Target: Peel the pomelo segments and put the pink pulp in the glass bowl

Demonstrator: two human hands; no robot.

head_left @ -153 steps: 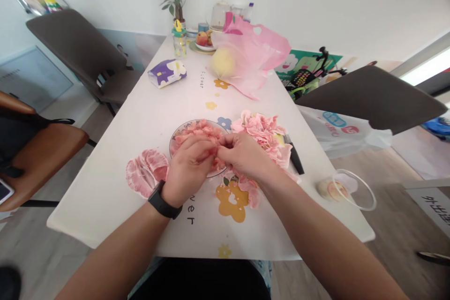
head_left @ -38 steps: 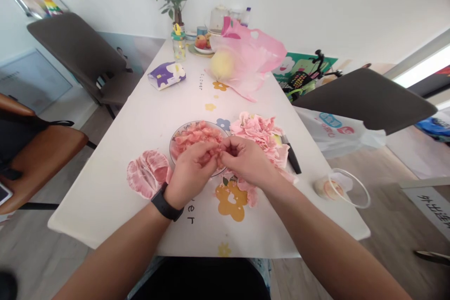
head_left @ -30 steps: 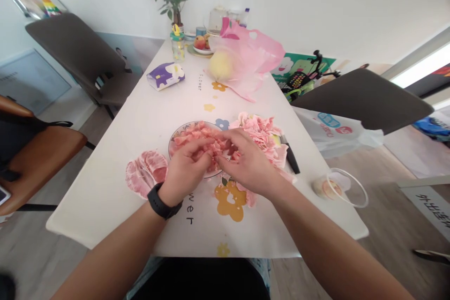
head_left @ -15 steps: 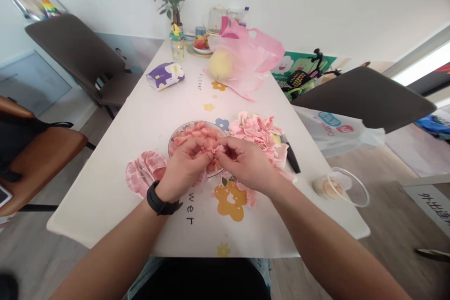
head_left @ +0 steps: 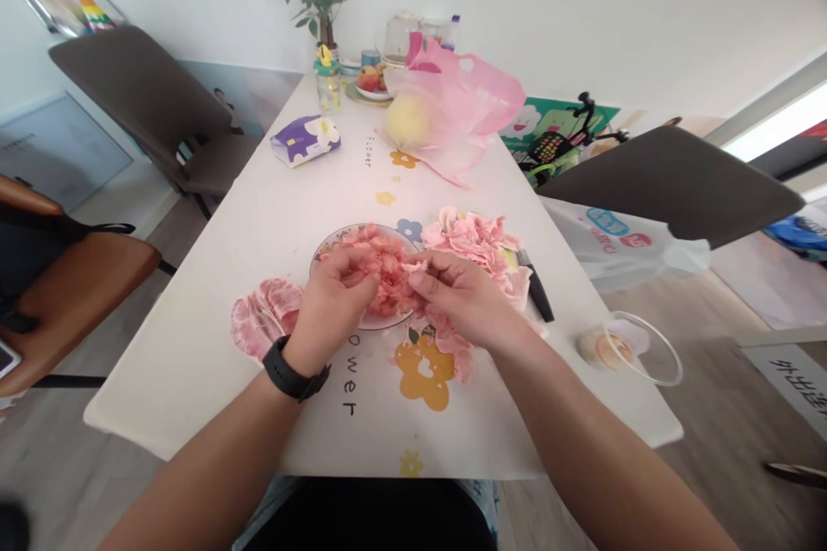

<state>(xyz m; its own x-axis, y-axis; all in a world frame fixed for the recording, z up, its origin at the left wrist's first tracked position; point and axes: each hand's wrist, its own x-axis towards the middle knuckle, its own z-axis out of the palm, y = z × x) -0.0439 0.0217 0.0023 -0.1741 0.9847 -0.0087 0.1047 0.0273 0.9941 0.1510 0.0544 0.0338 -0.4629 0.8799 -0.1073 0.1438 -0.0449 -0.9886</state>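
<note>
1. Head view, the hands: the left hand [head_left: 342, 293] is over the left part of the plate [head_left: 331, 243], its thumb and fingers curled towards one another with little gap. Whether it grips anything cannot be told, as the fingertips are partly hidden.
2. Head view, the right hand [head_left: 458, 293] is at the right side of the plate, thumb and forefinger pinched together on a pale pink scrap [head_left: 417, 267]. The two hands are apart, with pulp showing between them.
3. Head view, the work: pink fruit pulp [head_left: 388, 280] lies heaped on the plate, beneath and between the hands. A peeled fruit chunk [head_left: 262, 318] sits on the table [head_left: 213, 275] to the left, near the left wrist, which wears a black watch [head_left: 294, 370].
4. Head view, right of the plate: a pile of pink peelings [head_left: 471, 237] spreads over the table, partly covered by the right hand. A black-handled knife [head_left: 539, 297] lies at its right edge.
5. Head view, farther back: a yellow round fruit [head_left: 407, 120] shows through a pink plastic bag [head_left: 478, 103]. A purple-and-white packet [head_left: 305, 140] lies to its left, with a lidded jar [head_left: 328, 88] behind it.
</note>
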